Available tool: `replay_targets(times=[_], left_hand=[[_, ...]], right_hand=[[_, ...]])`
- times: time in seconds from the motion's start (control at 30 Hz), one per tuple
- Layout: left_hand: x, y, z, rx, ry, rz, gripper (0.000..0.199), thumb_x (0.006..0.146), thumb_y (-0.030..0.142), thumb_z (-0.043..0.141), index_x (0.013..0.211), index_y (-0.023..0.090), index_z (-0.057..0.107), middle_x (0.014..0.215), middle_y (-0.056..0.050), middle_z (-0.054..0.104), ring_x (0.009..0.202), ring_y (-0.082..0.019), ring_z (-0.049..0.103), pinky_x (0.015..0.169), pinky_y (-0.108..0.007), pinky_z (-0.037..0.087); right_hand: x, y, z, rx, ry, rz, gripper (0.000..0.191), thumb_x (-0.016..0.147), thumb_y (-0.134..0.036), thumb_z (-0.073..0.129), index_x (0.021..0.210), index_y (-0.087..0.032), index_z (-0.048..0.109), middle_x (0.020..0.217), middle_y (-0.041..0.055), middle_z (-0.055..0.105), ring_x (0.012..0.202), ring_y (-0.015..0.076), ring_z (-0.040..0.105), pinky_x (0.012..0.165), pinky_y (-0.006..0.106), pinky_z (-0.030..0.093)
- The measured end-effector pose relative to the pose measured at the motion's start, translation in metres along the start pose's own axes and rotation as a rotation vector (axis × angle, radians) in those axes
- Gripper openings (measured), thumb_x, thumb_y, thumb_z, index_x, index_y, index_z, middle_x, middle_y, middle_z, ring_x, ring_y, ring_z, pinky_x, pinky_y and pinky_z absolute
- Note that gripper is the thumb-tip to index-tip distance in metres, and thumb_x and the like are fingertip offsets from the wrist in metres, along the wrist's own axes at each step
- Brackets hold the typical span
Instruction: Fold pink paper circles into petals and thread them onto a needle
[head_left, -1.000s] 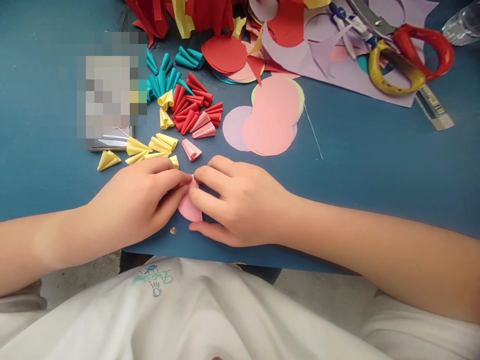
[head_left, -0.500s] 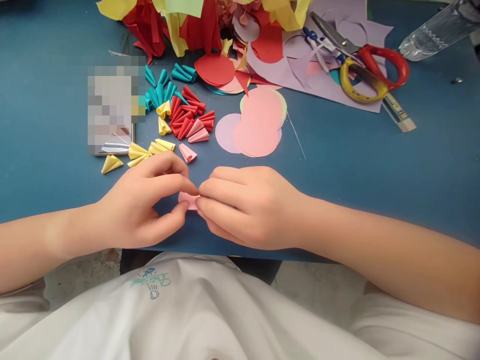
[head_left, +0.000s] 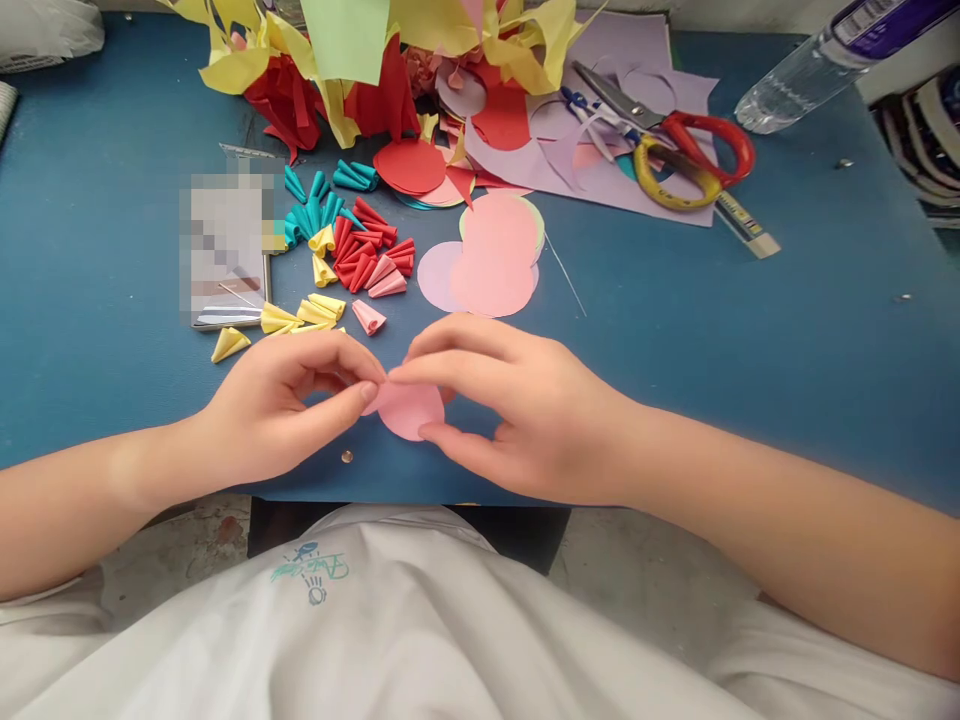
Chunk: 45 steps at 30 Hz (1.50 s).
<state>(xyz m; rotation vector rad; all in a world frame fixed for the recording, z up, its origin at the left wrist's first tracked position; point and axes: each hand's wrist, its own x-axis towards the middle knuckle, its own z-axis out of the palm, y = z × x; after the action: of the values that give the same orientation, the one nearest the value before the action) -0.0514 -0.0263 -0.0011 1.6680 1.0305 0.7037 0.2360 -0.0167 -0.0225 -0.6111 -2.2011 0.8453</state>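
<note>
Between my hands is a pink paper circle, held just above the blue table near its front edge. My left hand pinches the paper's left part with thumb and forefinger. My right hand grips its right side, forefinger at the top and thumb at the lower edge. Just beyond my fingers lies one pink paper cone. Several yellow cones rest behind my left hand, with red cones and teal cones farther back. A stack of paper circles, pink on top, lies beyond my right hand.
Scissors with red and yellow handles lie on purple paper scraps. A water bottle is at the back right, crumpled coloured paper at the back. A needle-like rod lies beside the circles; a blurred flat object sits left.
My right hand has opened out, and more of the pink circle now shows between my hands. The view has shifted, showing more of the table's far side.
</note>
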Motion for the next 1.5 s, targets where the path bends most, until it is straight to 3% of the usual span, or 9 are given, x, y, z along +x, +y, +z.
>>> replay_targets(times=[0.2,0.5,0.63,0.73,0.87,1.03,1.17,1.3,1.5], left_hand=[[0.000,0.004,0.006,-0.014,0.098,-0.137,0.027,0.110,0.043,0.092,0.102,0.022,0.078,0.091,-0.003,0.081,0.079,-0.020,0.073,0.071,-0.032,0.064],[0.000,-0.007,0.009,-0.045,0.112,-0.172,0.033,0.113,0.049,0.092,0.107,0.026,0.069,0.081,0.002,0.070,0.069,-0.017,0.067,0.062,-0.029,0.058],[-0.002,-0.005,0.013,-0.284,-0.016,-0.317,0.052,0.097,0.045,0.110,0.122,0.028,0.069,0.096,0.001,0.083,0.086,-0.024,0.086,0.065,-0.031,0.074],[-0.003,-0.003,0.013,-0.285,-0.030,-0.313,0.043,0.101,0.043,0.106,0.122,0.025,0.073,0.101,-0.002,0.088,0.087,-0.024,0.088,0.062,-0.029,0.075],[-0.002,-0.002,0.010,-0.169,0.006,-0.208,0.030,0.106,0.040,0.101,0.114,0.024,0.077,0.087,0.001,0.084,0.071,-0.020,0.083,0.061,-0.027,0.071],[-0.001,-0.006,0.009,-0.111,0.063,-0.155,0.023,0.107,0.041,0.096,0.111,0.023,0.082,0.101,-0.003,0.092,0.084,-0.022,0.090,0.073,-0.029,0.076],[-0.001,-0.008,0.010,-0.137,0.133,-0.097,0.033,0.108,0.051,0.098,0.117,0.024,0.081,0.124,-0.010,0.095,0.111,-0.030,0.097,0.096,-0.039,0.083],[-0.001,-0.007,0.010,-0.164,0.201,-0.096,0.033,0.109,0.052,0.099,0.123,0.028,0.081,0.140,-0.011,0.094,0.127,-0.032,0.096,0.103,-0.042,0.084],[-0.001,-0.008,0.007,-0.305,0.169,-0.141,0.030,0.114,0.059,0.093,0.122,0.030,0.086,0.120,-0.009,0.096,0.112,-0.033,0.097,0.092,-0.045,0.084]], right_hand=[[0.003,0.004,0.018,0.518,0.089,0.571,0.032,0.098,-0.037,0.105,0.121,-0.027,0.086,0.114,0.0051,0.095,0.100,0.0260,0.092,0.092,0.042,0.084],[0.008,0.009,0.026,0.831,0.226,0.736,0.041,0.075,-0.035,0.123,0.097,-0.028,0.089,0.088,-0.0026,0.085,0.070,0.0177,0.076,0.065,0.032,0.074],[0.006,0.010,0.031,0.780,0.304,0.729,0.043,0.075,-0.041,0.123,0.094,-0.029,0.087,0.089,-0.0020,0.084,0.074,0.0189,0.078,0.067,0.032,0.075],[0.001,0.014,0.033,0.686,0.299,0.684,0.042,0.084,-0.046,0.119,0.097,-0.029,0.083,0.094,-0.0002,0.085,0.077,0.0208,0.080,0.069,0.035,0.077],[-0.009,0.023,0.034,0.456,0.278,0.299,0.015,0.104,-0.029,0.097,0.116,-0.033,0.087,0.114,0.0044,0.089,0.097,0.0247,0.087,0.079,0.037,0.078],[-0.016,0.032,0.032,0.205,0.215,-0.079,0.042,0.106,-0.008,0.076,0.130,-0.038,0.093,0.135,0.0077,0.087,0.114,0.0244,0.088,0.092,0.039,0.081],[-0.017,0.034,0.029,0.128,0.150,0.002,0.034,0.101,-0.016,0.082,0.124,-0.039,0.094,0.134,0.0082,0.086,0.116,0.0292,0.088,0.091,0.046,0.082],[-0.017,0.035,0.029,0.132,0.178,0.022,0.026,0.102,-0.023,0.084,0.121,-0.038,0.093,0.129,0.0077,0.086,0.110,0.0275,0.086,0.099,0.048,0.081],[-0.020,0.033,0.032,0.141,0.154,0.059,0.038,0.100,-0.022,0.086,0.134,-0.040,0.088,0.131,0.0056,0.087,0.099,0.0224,0.082,0.085,0.038,0.077]])
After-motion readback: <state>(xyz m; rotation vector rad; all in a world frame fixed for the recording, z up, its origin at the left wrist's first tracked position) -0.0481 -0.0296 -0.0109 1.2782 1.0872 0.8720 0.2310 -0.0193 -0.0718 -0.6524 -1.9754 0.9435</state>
